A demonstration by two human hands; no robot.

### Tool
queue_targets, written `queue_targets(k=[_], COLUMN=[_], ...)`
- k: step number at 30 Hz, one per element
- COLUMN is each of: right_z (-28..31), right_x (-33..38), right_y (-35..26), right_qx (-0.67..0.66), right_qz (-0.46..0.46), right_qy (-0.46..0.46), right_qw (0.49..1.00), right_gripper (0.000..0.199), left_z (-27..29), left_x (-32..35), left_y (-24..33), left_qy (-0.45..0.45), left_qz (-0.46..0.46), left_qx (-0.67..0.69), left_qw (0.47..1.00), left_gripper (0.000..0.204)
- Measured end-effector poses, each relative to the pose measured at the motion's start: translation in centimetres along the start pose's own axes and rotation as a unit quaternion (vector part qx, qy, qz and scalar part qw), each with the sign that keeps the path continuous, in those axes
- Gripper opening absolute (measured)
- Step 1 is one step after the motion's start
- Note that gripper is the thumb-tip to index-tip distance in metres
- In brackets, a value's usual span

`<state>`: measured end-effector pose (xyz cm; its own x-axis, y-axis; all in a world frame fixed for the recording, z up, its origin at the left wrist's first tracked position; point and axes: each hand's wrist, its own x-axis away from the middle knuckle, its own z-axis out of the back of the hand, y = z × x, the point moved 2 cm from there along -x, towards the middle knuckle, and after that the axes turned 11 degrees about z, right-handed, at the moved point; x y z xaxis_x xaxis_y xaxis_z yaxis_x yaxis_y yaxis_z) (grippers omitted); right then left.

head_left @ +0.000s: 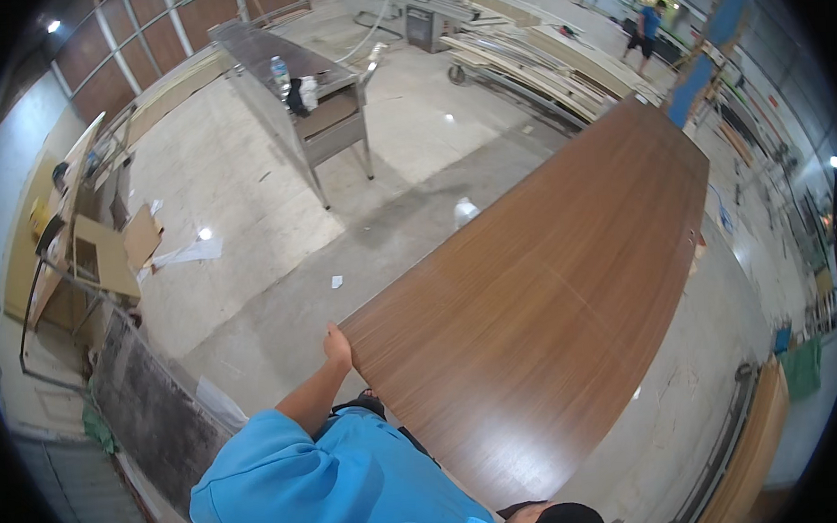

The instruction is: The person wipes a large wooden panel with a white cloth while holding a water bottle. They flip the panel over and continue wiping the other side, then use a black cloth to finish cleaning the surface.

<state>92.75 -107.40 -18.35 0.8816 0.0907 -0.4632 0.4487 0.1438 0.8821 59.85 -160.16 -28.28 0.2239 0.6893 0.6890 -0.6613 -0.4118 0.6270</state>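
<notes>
A large, flat brown wood-grain panel [542, 274], shaped like a door slab, stretches from beside my body toward the far right. Its far end comes close to the stacked boards. My left hand [337, 346] is closed round its near left corner, with the thumb at the edge and the other fingers mostly hidden by the panel. Small marks show near the panel's right edge. At the bottom of the picture, by the panel's near right corner, a small patch of skin and something black appear. My right hand itself does not show.
A metal-framed table [327, 134] with a bottle [280, 73] on it stands ahead on the left. Long boards [532, 71] lie on a wheeled cart. A dark board [151, 399] leans at the left. Another person [648, 32] stands far back right.
</notes>
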Motion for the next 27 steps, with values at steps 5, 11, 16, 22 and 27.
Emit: queue_targets(k=[5, 11, 16, 22, 27], right_z=[-0.9, 4.1, 16.2, 34.3, 47.2], right_x=[-3.7, -11.0, -24.7, -45.7, -60.2], right_y=[-1.1, -4.1, -8.9, -16.8, -24.3], right_qx=[-0.276, -0.545, -0.775, -0.891, -0.937], right_qz=[-0.137, -0.285, -0.333, -0.232, -0.016], right_qy=[-0.048, -0.093, -0.109, -0.088, -0.097], right_qw=[0.950, 0.783, 0.526, 0.379, 0.336], right_gripper=[0.030, 0.044, 0.045, 0.045, 0.055], left_z=[1.4, 5.5, 9.8, 19.2, 28.2], left_x=[0.7, -8.7, -22.1, -32.2, -37.9], left_y=[1.4, 5.0, 7.4, 12.5, 17.8], left_qy=[-0.081, -0.184, -0.223, -0.214, -0.151], left_qz=[0.012, 0.048, 0.016, 0.091, 0.102], left_qx=[-0.055, -0.029, -0.146, -0.190, -0.059], left_qw=[0.995, 0.981, 0.964, 0.954, 0.981], left_gripper=[0.079, 0.057, 0.040, 0.038, 0.036])
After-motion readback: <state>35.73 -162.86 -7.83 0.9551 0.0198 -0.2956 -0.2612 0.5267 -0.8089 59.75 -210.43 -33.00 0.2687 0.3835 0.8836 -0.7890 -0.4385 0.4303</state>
